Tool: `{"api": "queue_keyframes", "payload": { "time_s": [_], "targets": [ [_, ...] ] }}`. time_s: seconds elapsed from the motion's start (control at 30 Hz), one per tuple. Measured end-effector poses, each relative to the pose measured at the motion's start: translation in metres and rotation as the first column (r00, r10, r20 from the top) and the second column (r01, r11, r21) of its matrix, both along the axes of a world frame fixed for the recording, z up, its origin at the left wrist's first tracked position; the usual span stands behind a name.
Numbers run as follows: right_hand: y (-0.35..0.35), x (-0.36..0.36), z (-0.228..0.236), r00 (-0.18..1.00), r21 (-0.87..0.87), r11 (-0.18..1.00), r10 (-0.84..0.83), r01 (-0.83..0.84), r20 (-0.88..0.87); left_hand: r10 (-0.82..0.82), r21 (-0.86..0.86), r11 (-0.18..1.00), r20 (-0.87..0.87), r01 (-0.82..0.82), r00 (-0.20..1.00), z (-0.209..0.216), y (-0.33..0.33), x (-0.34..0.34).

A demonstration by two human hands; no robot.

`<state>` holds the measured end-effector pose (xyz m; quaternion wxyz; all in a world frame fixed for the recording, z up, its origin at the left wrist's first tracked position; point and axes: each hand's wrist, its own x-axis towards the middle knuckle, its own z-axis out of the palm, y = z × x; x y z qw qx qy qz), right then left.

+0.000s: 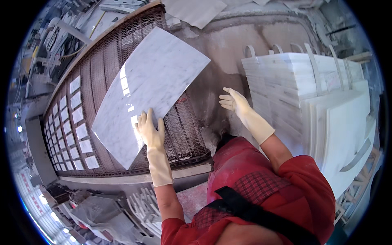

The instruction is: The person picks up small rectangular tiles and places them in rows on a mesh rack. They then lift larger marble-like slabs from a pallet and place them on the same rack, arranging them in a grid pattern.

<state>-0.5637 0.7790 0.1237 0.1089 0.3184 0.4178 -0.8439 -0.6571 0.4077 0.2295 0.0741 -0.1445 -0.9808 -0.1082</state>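
A large polished slab of white marble with grey veins [163, 69] lies slantwise on a brown mesh conveyor belt [183, 130], its right corner jutting past the belt's edge. My left hand [150, 130], in a cream rubber glove, rests with fingers stretched on the slab's near edge. My right hand [237, 102], gloved alike, is held in the air between the belt and the stacked slabs, fingers apart and nothing in them. Light reflections streak the slab beside my left hand.
Several rows of small white square tiles [77, 114] lie on the belt's left part. To the right stand stacked white slabs [281, 81] with straps looped over them. Below the belt's near rail are thin pale strips [145, 208]. The floor [228, 53] looks wet and muddy.
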Motion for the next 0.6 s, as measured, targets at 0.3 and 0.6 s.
{"api": "queue_keyframes", "payload": {
  "time_s": [0.3, 0.6],
  "targets": [
    [-0.008, -0.038, 0.028, 0.995, 0.022, 0.997, 0.071, -0.069, -0.073, 0.116, -0.036, 0.993, 0.016, -0.115, 0.993, -0.002, 0.007, 0.005],
    [0.000, -0.107, 0.005, 0.996, -0.154, 0.987, -0.050, 0.039, -0.071, -0.291, -0.111, 0.949, 0.062, 0.297, 0.955, 0.036, 0.174, -0.056]
  ]
}}
